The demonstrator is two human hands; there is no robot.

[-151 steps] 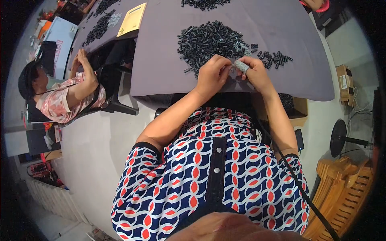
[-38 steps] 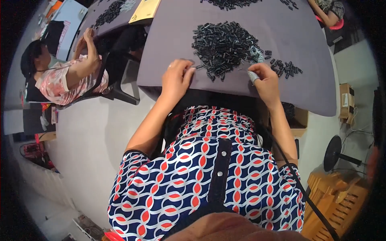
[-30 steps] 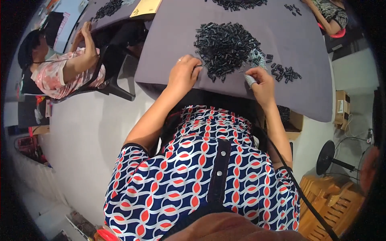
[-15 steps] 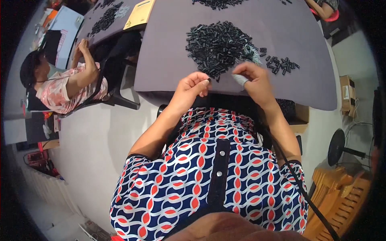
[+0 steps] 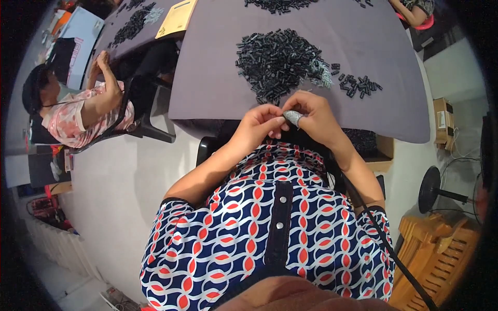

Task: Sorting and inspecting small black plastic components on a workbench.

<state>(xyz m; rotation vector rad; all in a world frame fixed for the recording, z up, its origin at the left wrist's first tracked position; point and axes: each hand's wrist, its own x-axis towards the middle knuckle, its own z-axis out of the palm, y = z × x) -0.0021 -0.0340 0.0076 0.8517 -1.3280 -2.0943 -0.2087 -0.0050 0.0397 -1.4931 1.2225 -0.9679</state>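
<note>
My left hand (image 5: pixel 258 127) is closed in a pinch, its fingertips on a small black piece that is mostly hidden now. Against its fingertips my right hand (image 5: pixel 315 120) is also pinched, and a grey wrap (image 5: pixel 293 117) covers its thumb. What the right fingers hold, if anything, is too small to make out. Both hands meet just in front of the table's near edge. Beyond them a large heap of small black cylindrical pieces (image 5: pixel 275 62) lies on the grey-covered table (image 5: pixel 207 78). Thin pale, shiny pieces (image 5: pixel 320 73) lie at the heap's right side.
Several black pieces (image 5: pixel 359 85) form a smaller group on the right. Another black heap (image 5: pixel 280 4) sits farther back. A yellow folder (image 5: pixel 176 18) lies at the left. A seated person (image 5: pixel 85 106) works there. A cardboard box (image 5: pixel 384 155) stands under the table; a black fan (image 5: pixel 429 189) is at right.
My right hand has come left and toward me from beside the heap to meet my left hand. The left hand has moved slightly nearer, and the black piece is now mostly covered by fingers.
</note>
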